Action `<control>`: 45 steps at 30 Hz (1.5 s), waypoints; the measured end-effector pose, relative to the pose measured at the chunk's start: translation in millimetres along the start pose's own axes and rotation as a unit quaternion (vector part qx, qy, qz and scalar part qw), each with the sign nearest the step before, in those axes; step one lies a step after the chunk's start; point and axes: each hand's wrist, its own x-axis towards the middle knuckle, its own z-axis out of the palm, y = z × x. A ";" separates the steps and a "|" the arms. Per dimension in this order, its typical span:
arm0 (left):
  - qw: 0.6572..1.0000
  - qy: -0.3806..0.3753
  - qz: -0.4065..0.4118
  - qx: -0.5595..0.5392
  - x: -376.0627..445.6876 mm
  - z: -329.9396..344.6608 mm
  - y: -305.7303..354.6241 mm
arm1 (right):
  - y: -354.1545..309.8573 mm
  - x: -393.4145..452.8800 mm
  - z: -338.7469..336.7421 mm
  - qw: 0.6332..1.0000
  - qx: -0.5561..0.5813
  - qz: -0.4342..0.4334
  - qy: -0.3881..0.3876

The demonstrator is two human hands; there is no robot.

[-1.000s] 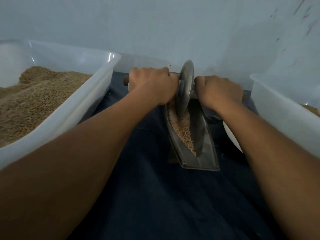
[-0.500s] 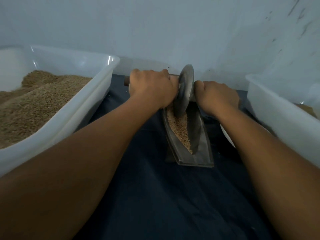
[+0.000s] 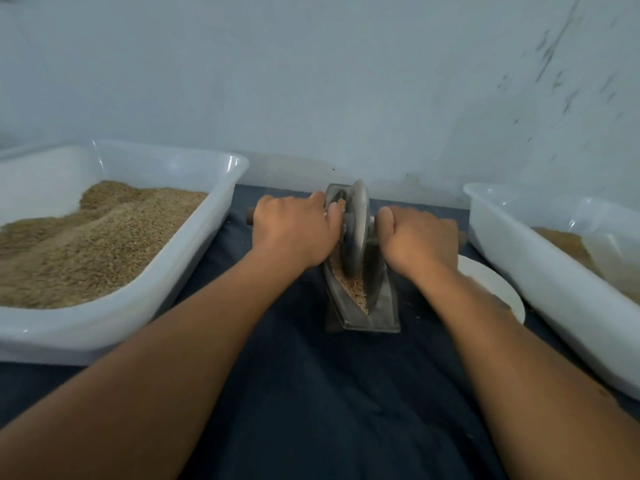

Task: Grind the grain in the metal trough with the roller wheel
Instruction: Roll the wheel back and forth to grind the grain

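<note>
Item one, far left: we log a white plastic tub (image 3: 214, 216) resting on the dark blue cloth (image 3: 311, 393), filled about halfway with heaped brown whole grain (image 3: 90, 244).

Item two: our left hand (image 3: 294, 232), knuckles up, its grip wrapped tight around the wooden axle handle (image 3: 250, 216), whose brown end shows just past the outer edge of the fist.

Item three, centre: the metal trough (image 3: 374, 306), a narrow V-shaped channel running away from us toward the wall (image 3: 311, 81), standing on the cloth between the two tubs. Crushed grain (image 3: 353, 289) lies along its left inner slope, near end and far end both.

Item four: the roller wheel (image 3: 356, 230), a grey metal disc standing upright on edge in the trough at about mid-length, its lower rim down among the grain.

Item five: our right hand (image 3: 419, 237), grip likewise closed around the axle on the wheel's other side; the handle itself is hidden under the fingers.

Item six: a white plate (image 3: 498, 289), partly covered by our right forearm, beside the trough.

Item seven, far right: a second white plastic tub (image 3: 540, 271), holding some brown grain (image 3: 561, 244).
</note>
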 end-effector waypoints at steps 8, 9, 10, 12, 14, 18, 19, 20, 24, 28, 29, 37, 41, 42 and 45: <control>1.000 0.012 -0.013 -0.001 -22.4 -11.4 1.5 | -4.5 -24.7 -18.1 0.999 0.040 -0.010 0.014; 1.000 0.016 -0.012 -0.001 -25.2 -12.9 1.9 | -5.2 -27.1 -20.0 0.999 0.038 -0.010 0.018; 1.000 0.023 -0.011 -0.001 -28.3 -14.2 2.1 | -5.9 -29.7 -21.5 0.999 0.037 -0.010 0.026; 0.999 0.040 -0.008 -0.001 -35.2 -16.3 1.7 | -7.6 -33.7 -24.0 0.998 0.035 -0.014 0.048; 0.999 0.050 -0.005 -0.004 -40.9 -18.5 0.7 | -8.7 -36.2 -25.1 0.997 0.038 -0.021 0.064; 0.999 0.047 -0.006 -0.020 -44.8 -19.1 0.0 | -8.6 -37.9 -25.4 0.994 0.049 -0.027 0.093; 0.999 0.046 -0.005 -0.020 -44.1 -18.5 0.3 | -8.0 -37.9 -24.6 0.994 0.049 -0.027 0.094; 0.999 0.045 -0.004 -0.020 -43.1 -17.5 0.5 | -7.2 -37.9 -23.1 0.994 0.049 -0.026 0.094; 0.998 0.053 0.004 -0.018 -36.1 -12.6 0.3 | -5.3 -35.7 -18.1 0.995 0.048 -0.020 0.084; 0.998 0.052 0.015 -0.022 -28.3 -5.8 -1.7 | -3.7 -30.2 -14.1 0.996 0.036 -0.022 0.080; 0.998 0.050 0.017 -0.019 -25.7 -3.9 -2.3 | -3.1 -28.1 -12.8 0.996 0.034 -0.025 0.078; 1.000 0.002 0.025 -0.003 0.7 2.0 -1.0 | 2.0 -3.2 3.3 1.000 0.012 0.003 0.003; 1.000 -0.016 0.012 -0.005 15.0 5.1 1.1 | 1.6 10.7 6.8 0.999 0.009 0.023 -0.028; 1.000 -0.018 0.010 -0.007 17.2 5.9 0.6 | 0.6 13.9 7.4 0.999 0.007 0.026 -0.033; 0.999 -0.034 0.002 -0.010 24.1 7.6 -1.2 | -1.6 22.1 8.8 0.998 0.003 0.033 -0.046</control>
